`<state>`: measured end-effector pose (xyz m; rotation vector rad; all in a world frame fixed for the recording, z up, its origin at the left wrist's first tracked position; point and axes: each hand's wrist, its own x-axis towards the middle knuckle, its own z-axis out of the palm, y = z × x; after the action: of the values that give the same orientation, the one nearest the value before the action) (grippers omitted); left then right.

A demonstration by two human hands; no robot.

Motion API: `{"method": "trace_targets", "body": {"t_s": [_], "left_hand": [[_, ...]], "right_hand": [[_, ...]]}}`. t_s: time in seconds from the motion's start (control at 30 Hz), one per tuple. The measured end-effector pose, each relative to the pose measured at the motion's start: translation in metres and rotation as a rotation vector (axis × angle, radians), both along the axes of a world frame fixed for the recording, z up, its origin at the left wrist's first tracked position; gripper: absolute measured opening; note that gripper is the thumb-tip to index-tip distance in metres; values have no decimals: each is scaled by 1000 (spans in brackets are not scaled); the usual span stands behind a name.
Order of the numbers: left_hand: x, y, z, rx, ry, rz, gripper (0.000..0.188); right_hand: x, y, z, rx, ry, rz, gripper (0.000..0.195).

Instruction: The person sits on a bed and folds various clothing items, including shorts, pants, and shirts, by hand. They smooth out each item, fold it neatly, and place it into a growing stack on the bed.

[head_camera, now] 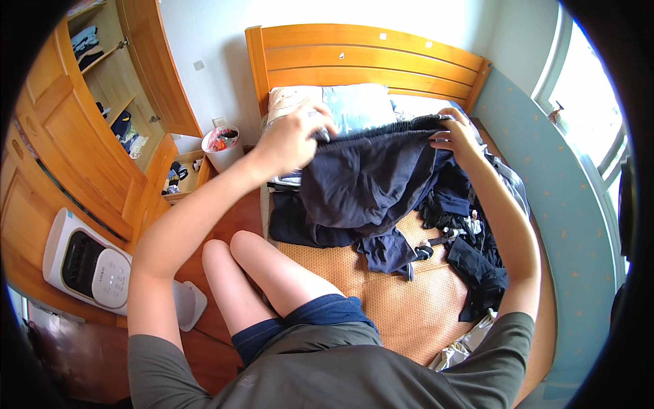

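A dark navy garment with an elastic waistband (pixel 373 179) hangs spread between my hands above the bed. My left hand (pixel 296 135) grips one end of the waistband and is slightly blurred. At the other end, my right hand (pixel 456 135) pinches the band between thumb and fingers. Under the garment, folded dark clothing (pixel 286 220) lies on the woven bed mat (pixel 327 263). A small crumpled dark garment (pixel 388 253) rests just below the hanging one. To the right spreads a pile of dark clothes (pixel 477 271), with some small white pieces among them.
Pillows (pixel 355 105) lie against the wooden headboard (pixel 368 56). At the left are an open wardrobe (pixel 148 66) with clothes on its shelves, a pulled-out drawer (pixel 189 179), a white waste bin (pixel 224 153) and a white appliance (pixel 87 260). Pale cloth (pixel 462 347) lies near my right elbow.
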<state>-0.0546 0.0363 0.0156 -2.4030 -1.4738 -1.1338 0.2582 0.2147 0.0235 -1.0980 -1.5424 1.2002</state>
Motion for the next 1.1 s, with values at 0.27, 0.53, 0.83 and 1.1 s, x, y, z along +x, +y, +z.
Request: {"method": "trace_targets", "body": {"t_s": [0.27,0.53,0.83,1.1], "left_hand": [[50,25,-12,119,-464,92,19],[56,90,-53,10,-734,208,39],[46,98,-94,-547,-1042,-701,57],[142,36,-80,-89,-840,-670,88]], "right_hand": [[-104,-58,-18,-260,204,600,24],[-108,-75,-14,-170,-77,902,92],[-70,-34,22,102,-524,659,68],[-3,-59,209,520,-1033,926,75]]}}
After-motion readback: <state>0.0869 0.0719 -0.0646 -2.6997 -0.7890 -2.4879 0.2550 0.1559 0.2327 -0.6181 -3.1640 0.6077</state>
